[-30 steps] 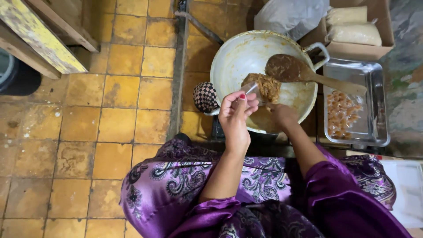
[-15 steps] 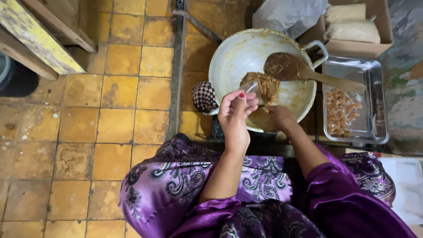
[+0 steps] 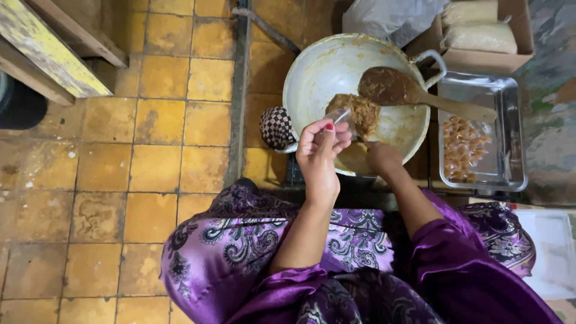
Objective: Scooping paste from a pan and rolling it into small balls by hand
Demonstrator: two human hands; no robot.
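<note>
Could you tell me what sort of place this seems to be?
Probably a home kitchen or small sweet-making spot, worked at floor level: a big metal pan of brown paste, a steel tray of wrapped pieces, worn yellow floor tiles.

Bare yellow floor tiles (image 3: 108, 168) leave open room to the left. Ahead, a wide metal pan (image 3: 318, 72) with a wooden paddle (image 3: 420, 96) blocks the way; a steel tray (image 3: 480, 96) and cardboard box (image 3: 480, 54) crowd the right.

yellow tiled floor (image 3: 108, 162) bears a metal tray (image 3: 510, 180) and cardboard box (image 3: 480, 59).
</note>
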